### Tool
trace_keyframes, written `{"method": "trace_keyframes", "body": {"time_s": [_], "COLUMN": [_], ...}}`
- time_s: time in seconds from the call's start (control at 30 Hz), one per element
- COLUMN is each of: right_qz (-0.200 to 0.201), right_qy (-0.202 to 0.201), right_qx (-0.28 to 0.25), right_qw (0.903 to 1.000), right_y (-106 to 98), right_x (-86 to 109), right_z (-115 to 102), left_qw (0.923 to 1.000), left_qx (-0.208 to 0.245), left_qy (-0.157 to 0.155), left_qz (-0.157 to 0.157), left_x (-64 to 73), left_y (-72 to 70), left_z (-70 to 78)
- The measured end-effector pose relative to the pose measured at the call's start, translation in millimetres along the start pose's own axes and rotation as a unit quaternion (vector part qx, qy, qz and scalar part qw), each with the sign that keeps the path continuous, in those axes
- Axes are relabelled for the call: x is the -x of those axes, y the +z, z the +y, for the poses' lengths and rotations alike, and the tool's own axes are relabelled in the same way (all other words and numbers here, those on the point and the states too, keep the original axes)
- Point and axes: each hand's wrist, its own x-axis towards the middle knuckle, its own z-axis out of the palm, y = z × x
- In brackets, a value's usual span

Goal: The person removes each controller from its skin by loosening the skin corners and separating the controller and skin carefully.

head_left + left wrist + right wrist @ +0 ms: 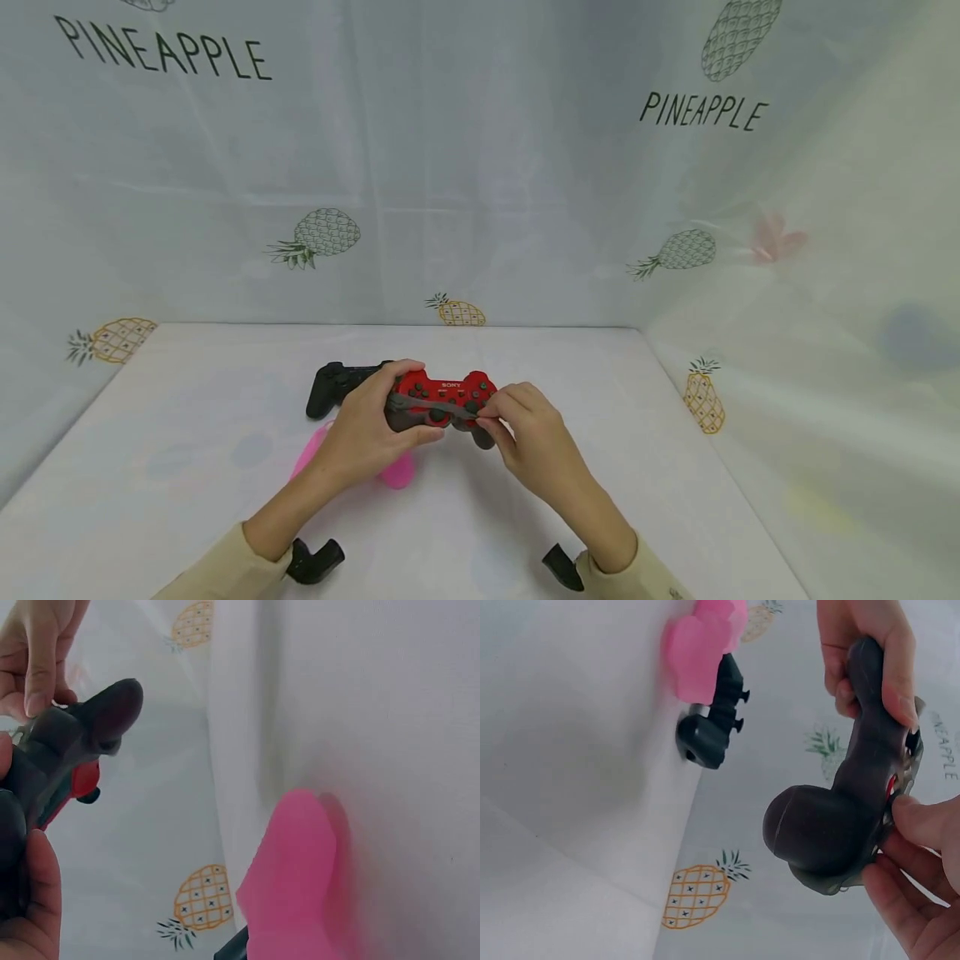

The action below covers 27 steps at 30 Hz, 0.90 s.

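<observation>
A red game controller (450,387) marked SONY is held up above the table, with a dark grey, soft-looking cover (423,405) stretched across its lower front. My left hand (358,435) grips the controller and cover at the left end, thumb below and fingers at the top. At the right end my right hand (534,435) pinches the cover's edge between thumb and fingers. Seen from the right wrist, the cover (866,761) wraps the back and handles, and a little red shows at its opening. The left wrist view shows a red corner (85,778) outside the cover.
A black game controller (326,393) lies on the white table (637,508) behind my left hand. A pink controller-shaped piece (397,472) rests beneath that hand. Black curved pieces (318,562) stick out by both cuffs. Pineapple-printed sheets (480,167) hang at the back and sides.
</observation>
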Motion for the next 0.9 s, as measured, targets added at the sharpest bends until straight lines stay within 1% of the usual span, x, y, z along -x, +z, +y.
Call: {"method": "trace_keyframes", "body": {"time_s": [0.1,0.27,0.43,0.73,0.9], "right_qz": [-0.002,-0.022,-0.031,-0.034,-0.031], "right_qy": [0.012,0.039,0.058,0.053,0.037], "right_qx": [-0.002,-0.004,-0.02,-0.033,-0.04], "right_qw": [0.9999,0.999,0.9976,0.9975,0.998], "right_y": [0,-1,-2,1,3], "right_x": [1.5,3.7,4.8,2.2,-4.0], "right_z": [1,2,3,3,1], "left_qw": [1.0,0.9998,0.9997,0.9994,0.9993], "left_qx": [-0.002,-0.001,0.0,0.012,0.017], "left_qy": [-0.004,-0.014,-0.016,-0.024,-0.023], "left_qz": [-0.004,-0.013,-0.019,-0.023,-0.022], "left_x": [-0.1,1.3,2.4,3.1,3.6], "left_y": [2.6,7.2,10.5,12.3,14.0], "left_z": [-0.6,-3.6,-5.9,-7.6,-9.4]}}
